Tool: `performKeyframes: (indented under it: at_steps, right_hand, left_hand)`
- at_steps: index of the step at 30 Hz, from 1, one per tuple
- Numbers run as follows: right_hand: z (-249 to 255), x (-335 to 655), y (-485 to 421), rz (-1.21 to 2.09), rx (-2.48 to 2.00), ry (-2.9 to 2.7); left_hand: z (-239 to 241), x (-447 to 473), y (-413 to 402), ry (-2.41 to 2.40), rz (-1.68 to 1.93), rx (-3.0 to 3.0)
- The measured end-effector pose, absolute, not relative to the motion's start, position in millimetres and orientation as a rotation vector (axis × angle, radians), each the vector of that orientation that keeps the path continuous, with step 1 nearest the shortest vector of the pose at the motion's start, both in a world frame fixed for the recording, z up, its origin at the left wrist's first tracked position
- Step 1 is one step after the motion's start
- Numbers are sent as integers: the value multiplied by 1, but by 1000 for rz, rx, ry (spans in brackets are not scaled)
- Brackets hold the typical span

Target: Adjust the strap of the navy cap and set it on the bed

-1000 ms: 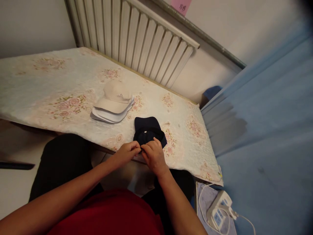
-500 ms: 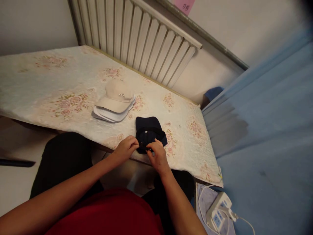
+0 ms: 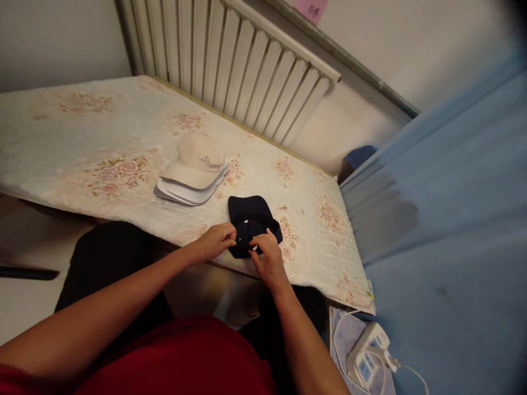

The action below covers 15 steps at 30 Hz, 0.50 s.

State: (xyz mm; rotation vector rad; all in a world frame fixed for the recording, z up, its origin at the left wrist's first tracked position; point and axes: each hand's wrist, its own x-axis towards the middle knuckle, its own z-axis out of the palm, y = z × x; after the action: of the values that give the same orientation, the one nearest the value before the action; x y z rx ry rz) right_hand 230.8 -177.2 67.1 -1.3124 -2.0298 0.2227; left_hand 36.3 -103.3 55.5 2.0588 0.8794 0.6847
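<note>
Both hands pinched the near edge of the dark blue cap (image 3: 252, 216) on the flowery table (image 3: 102, 142), the left hand (image 3: 216, 241) and right hand (image 3: 267, 258) curled almost shut on it, close by the pile of light caps (image 3: 193, 170).

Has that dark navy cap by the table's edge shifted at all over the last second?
No. The dark navy cap keeps its place beside the same pink flower print on the tablecloth; only the fingers at its near rim moved.

A dark navy cap (image 3: 251, 219) lies upside down, opening up, at the floral table's near edge.
</note>
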Motion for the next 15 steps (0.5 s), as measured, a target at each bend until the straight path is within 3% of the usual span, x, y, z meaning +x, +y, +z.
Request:
performKeyframes:
  at_steps: [15]
  right_hand:
    - [79,238,-182,474,-1338,-2000]
  left_hand:
    - [59,35,-110,919,644,2004]
